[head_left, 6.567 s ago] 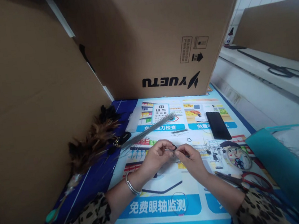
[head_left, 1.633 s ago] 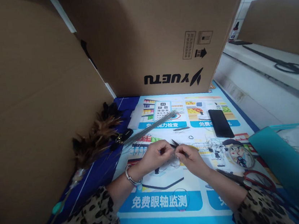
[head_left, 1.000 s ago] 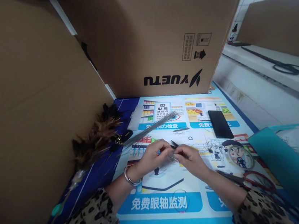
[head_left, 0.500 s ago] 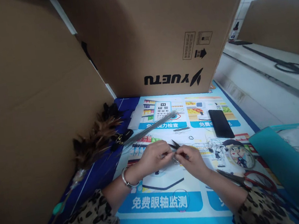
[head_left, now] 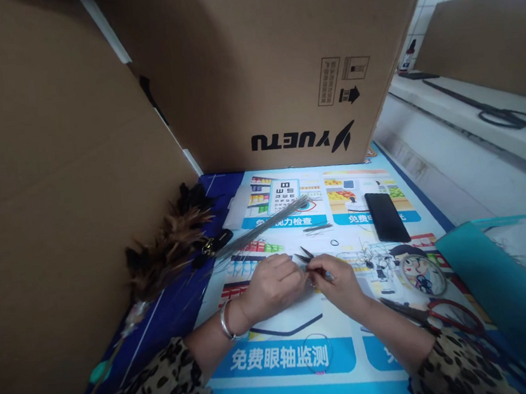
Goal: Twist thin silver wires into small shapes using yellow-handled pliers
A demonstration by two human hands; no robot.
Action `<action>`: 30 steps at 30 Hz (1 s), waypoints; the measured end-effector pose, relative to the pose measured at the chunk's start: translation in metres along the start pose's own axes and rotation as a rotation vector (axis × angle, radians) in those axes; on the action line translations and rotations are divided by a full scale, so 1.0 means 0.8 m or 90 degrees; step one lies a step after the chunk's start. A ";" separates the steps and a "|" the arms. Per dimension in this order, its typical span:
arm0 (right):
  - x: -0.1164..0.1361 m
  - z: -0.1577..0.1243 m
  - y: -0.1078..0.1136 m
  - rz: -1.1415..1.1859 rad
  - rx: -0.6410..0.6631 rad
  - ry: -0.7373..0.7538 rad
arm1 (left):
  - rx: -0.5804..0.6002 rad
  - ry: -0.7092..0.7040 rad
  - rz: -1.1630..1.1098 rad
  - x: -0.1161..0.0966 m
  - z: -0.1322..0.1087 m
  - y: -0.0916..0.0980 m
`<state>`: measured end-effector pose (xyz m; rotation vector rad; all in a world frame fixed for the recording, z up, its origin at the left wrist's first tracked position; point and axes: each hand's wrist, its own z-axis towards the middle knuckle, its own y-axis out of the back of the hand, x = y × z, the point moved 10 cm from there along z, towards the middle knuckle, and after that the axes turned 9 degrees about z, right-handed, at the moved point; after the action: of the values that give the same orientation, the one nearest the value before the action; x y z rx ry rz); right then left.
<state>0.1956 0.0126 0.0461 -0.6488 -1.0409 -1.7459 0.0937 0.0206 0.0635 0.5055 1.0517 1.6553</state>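
Observation:
My right hand (head_left: 336,279) is closed around a small dark tool with two pointed jaws (head_left: 305,256). It looks like needle-nose pliers, and its jaws stick out past my fingers, spread apart. Touching its fingertips from the left is my left hand (head_left: 276,285), with its fingers curled in. Whatever the left fingers pinch is hidden. Beyond the hands lies a bundle of thin grey wires (head_left: 266,223), with a few short wires (head_left: 318,227) and a small dark ring (head_left: 334,242) beside it. A thin wire loop (head_left: 318,353) rests nearer to me.
Right of my hands are tangled wire bits (head_left: 371,260), a round clear dish (head_left: 423,274), red-handled scissors (head_left: 454,315) and a black phone (head_left: 387,217). A teal box (head_left: 509,294) stands farther right. Brown feathers (head_left: 167,240) lie left, along cardboard walls (head_left: 275,61).
My left hand has turned over the fingertips, so its back shows more. It now covers the small shiny ring-like piece that showed below my right fingers. The jaws show a little more.

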 end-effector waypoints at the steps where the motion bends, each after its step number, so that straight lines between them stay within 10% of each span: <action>1: 0.003 0.000 0.001 -0.005 -0.002 0.008 | 0.002 -0.004 0.001 -0.001 -0.001 -0.001; 8: 0.009 -0.003 0.004 -0.069 0.000 0.040 | -0.005 0.036 -0.017 0.003 0.002 0.001; 21: -0.004 -0.001 0.013 -0.052 -0.043 -0.006 | 0.125 0.417 -0.395 0.048 -0.001 -0.038; 30: -0.018 -0.001 0.015 0.020 -0.070 -0.091 | 0.083 0.437 -0.390 0.046 -0.008 -0.048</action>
<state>0.2126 0.0167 0.0385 -0.8651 -1.0317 -1.7589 0.0974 0.0544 0.0215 -0.3290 1.6189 1.2124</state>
